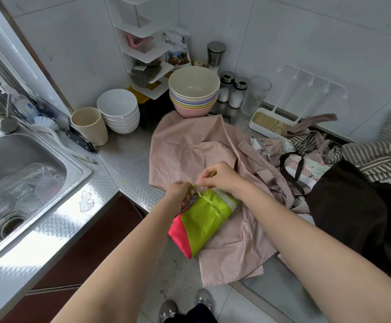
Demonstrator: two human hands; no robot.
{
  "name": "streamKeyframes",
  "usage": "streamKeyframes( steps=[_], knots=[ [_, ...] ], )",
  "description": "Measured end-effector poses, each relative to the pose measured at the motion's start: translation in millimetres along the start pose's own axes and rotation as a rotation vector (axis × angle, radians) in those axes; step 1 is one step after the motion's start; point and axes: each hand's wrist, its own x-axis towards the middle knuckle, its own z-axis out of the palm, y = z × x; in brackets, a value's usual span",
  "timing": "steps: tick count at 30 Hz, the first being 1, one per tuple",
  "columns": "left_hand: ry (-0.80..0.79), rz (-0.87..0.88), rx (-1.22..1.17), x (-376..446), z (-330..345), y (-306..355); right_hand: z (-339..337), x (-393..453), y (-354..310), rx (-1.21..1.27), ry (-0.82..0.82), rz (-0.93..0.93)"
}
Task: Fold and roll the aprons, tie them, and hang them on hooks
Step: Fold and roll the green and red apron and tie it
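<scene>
We are pinching the green tie string [195, 191] with our left hand [178, 191] and our right hand [220, 178], both curled round it, above the rolled green apron [204, 220], which is lying on the pink apron [190, 145] at the counter [110, 173] edge
</scene>
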Motion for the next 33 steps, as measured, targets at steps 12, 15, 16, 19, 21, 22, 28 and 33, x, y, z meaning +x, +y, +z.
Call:
streamKeyframes(
  steps=[12,15,16,19,21,22,28,33],
  knots=[
    [-0.079,0.383,0.155,-11.2,-4.9,-4.0,26.4,16.2,6.9,0.262,0.162,0.275],
    [-0.062,0.472,0.240,-10.8,-6.0,-4.8,29.0,20.3,9.2,0.144,0.214,0.282],
    [-0.056,0.485,0.256,-11.4,-6.6,-4.8,28.5,20.8,8.6,0.131,0.211,0.271],
    [-0.028,0.521,0.314,-11.7,-7.7,-3.5,26.6,22.9,6.8,0.074,0.135,0.241],
    [-0.005,0.552,0.357,-12.4,-7.1,-2.3,27.0,22.7,5.7,0.118,0.062,0.258],
    [0.002,0.567,0.372,-13.3,-6.6,-1.6,26.8,22.3,5.5,0.187,0.030,0.279],
    [-0.119,0.528,0.302,-14.8,-9.5,-0.1,20.7,18.5,10.3,0.472,-0.003,0.364],
    [-0.214,0.289,-0.088,-23.4,-11.7,-0.7,21.6,19.7,11.8,0.609,0.033,0.354]
  ],
)
